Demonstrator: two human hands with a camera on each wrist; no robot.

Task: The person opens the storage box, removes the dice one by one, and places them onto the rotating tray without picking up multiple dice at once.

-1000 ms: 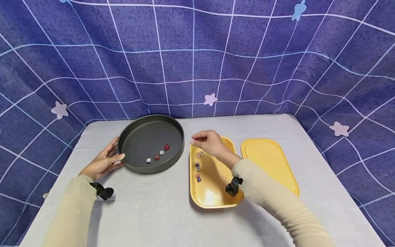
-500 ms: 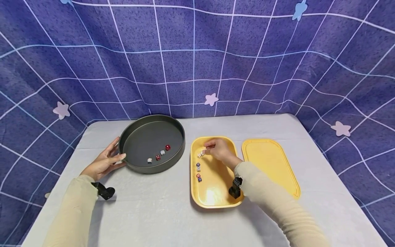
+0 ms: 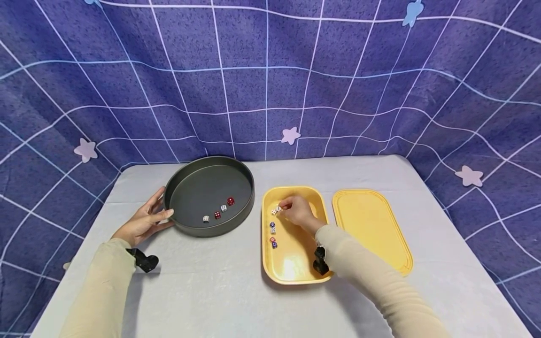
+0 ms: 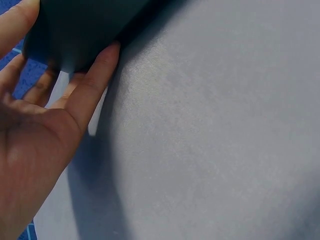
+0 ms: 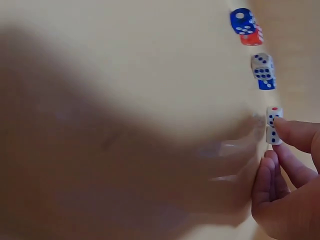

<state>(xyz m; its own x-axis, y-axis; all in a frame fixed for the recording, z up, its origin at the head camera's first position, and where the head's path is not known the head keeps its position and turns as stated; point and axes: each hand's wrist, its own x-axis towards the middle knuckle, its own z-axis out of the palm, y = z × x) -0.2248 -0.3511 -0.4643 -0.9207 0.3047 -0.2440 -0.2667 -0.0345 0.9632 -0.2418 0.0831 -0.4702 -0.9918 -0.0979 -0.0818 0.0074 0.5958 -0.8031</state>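
My left hand (image 3: 139,222) grips the side of a round dark baking pan (image 3: 203,180), thumb over its rim and fingers along the outside in the left wrist view. Two red dice and two white dice, one being a white die (image 3: 205,218), lie in the pan near its front. My right hand (image 3: 299,210) reaches into a yellow tray (image 3: 296,253) at its left side. Its thumb and index finger pinch a white die (image 5: 273,135), which sits against another white die (image 5: 272,114).
Nearer me along the tray's left side lie a white die (image 5: 262,66) with a blue die (image 5: 267,84), and a blue die (image 5: 242,21) with a red die (image 5: 252,37). A flat yellow lid (image 3: 367,220) lies right of the tray. A patterned curtain (image 3: 236,89) hangs behind the table.
My right hand has come back from above the tray's far left rim and down to the white dice in the tray. The left hand stays on the baking pan.
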